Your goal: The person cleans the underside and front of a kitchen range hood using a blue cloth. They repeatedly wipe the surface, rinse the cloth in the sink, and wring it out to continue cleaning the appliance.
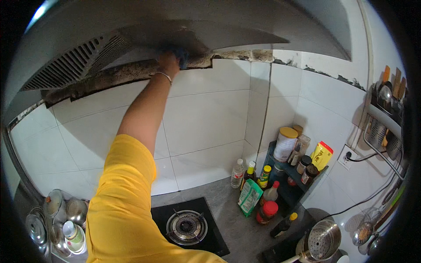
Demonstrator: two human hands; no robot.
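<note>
My left hand [168, 62] is raised at the end of an outstretched arm, with a bangle at the wrist. It holds a dark blue cloth [183, 58], bunched up and partly hidden by the hand. Both are at the rear lower edge of a metal range hood [230, 33], by the stained bare strip of wall [131, 70] above the white tiles [207, 115]. Shadow hides whether the cloth touches hood or wall. The hood's slotted grille [69, 62] lies left of the hand. My right hand is out of view.
Below the arm is a gas hob [186, 227]. Bottles, a green packet [250, 197] and jars crowd a dark rack [289, 171] at right. A steamer pot [324, 240] stands front right; metal pots [77, 210] stand left. A utensil holder [384, 115] hangs on the right wall.
</note>
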